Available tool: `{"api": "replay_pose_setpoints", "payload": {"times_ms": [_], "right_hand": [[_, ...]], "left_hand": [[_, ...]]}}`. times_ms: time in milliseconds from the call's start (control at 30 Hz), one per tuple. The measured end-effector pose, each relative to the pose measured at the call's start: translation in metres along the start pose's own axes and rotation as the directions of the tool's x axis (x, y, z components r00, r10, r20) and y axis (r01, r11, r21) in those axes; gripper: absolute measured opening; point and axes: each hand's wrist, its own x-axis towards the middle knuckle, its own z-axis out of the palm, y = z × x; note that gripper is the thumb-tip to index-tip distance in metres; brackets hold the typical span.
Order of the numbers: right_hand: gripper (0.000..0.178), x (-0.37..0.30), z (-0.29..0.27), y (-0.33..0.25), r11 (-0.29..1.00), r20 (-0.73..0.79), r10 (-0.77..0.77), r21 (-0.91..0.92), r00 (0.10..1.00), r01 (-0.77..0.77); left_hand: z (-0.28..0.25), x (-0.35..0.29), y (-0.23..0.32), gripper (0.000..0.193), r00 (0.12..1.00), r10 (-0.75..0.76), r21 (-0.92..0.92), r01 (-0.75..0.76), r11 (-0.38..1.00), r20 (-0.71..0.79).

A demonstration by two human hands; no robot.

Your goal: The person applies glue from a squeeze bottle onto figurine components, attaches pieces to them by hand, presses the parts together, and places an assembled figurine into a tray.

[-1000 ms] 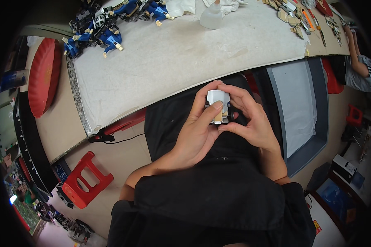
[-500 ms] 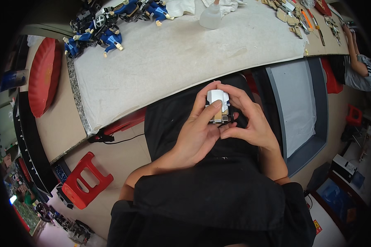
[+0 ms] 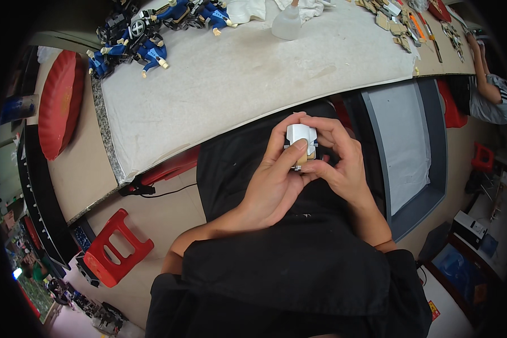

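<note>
Above my lap, just short of the table edge, I hold a small blocky toy part [image 3: 301, 134] in white, tan and dark plastic. My left hand [image 3: 273, 186] is closed round it from the left and below, its thumb pressed on the white top face. Fingers of my right hand [image 3: 343, 163] curl over the far and right sides, and the right thumb touches the near end. Much of the part's underside and right side is hidden by my fingers.
Several blue and black toy figures [image 3: 152, 50] lie at the table's far left, tan parts [image 3: 397, 25] at far right. Between them stands a translucent squeeze bottle [image 3: 286, 23]. A grey-rimmed tray [image 3: 377, 129] is right of my lap; a red stool [image 3: 118, 248] stands left. Another person [image 3: 493, 96] sits far right.
My right thumb has moved up and left onto the near end of the toy part. The part has shifted slightly to the right.
</note>
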Motion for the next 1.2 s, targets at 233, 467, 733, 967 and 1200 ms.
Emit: {"api": "replay_pose_setpoints", "payload": {"times_ms": [233,467,733,967,1200], "right_hand": [[0.065,0.003,0.000,0.001,0.992,-0.006,-0.112,-0.056,0.994,0.112],[0.068,0.002,0.000,0.002,0.999,-0.009,-0.018,0.027,1.000,0.019],[0.067,-0.002,0.005,-0.003,0.992,-0.026,-0.119,-0.054,0.993,0.117],[0.066,0.003,0.010,0.002,0.935,-0.080,-0.355,-0.010,0.932,0.355],[0.060,0.001,0.013,0.005,0.886,-0.145,-0.464,-0.043,0.874,0.462]], "left_hand": [[0.001,-0.002,0.005,0.038,1.000,-0.014,0.005,0.014,1.000,0.018],[0.000,-0.001,0.001,0.037,1.000,0.001,0.000,-0.001,1.000,-0.015],[-0.004,-0.002,0.002,0.041,0.990,0.067,0.137,-0.084,0.987,0.124],[-0.007,-0.004,-0.002,0.038,0.966,0.133,0.124,-0.163,0.979,0.224],[-0.014,-0.004,-0.006,0.038,0.936,0.151,0.183,-0.218,0.959,0.319]]}}
